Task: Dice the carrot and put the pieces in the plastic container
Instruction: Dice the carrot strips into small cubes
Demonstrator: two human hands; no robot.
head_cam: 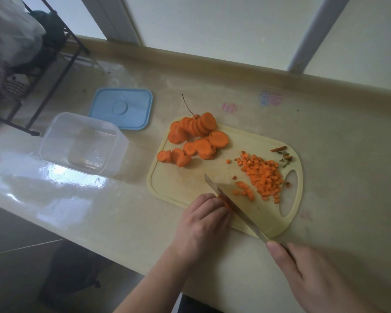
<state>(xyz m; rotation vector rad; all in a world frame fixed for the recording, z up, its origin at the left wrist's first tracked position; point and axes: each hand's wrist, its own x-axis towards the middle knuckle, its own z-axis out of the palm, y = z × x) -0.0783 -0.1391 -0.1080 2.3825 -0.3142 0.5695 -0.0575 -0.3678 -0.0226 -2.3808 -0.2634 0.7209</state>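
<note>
Two hands work: left grip (203,220) pinches carrot strips (226,203) at the cutting board's (176,184) near edge; right grip (321,276) clasps one knife (233,204).

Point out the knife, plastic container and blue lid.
knife (229,201): head view, middle of the blade.
plastic container (54,141): head view, left wall.
blue lid (120,108): head view, centre disc.

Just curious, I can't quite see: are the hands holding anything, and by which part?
The right hand grips the knife at its handle end. The left hand holds carrot pieces down against the blade, fingers curled over them.
</note>
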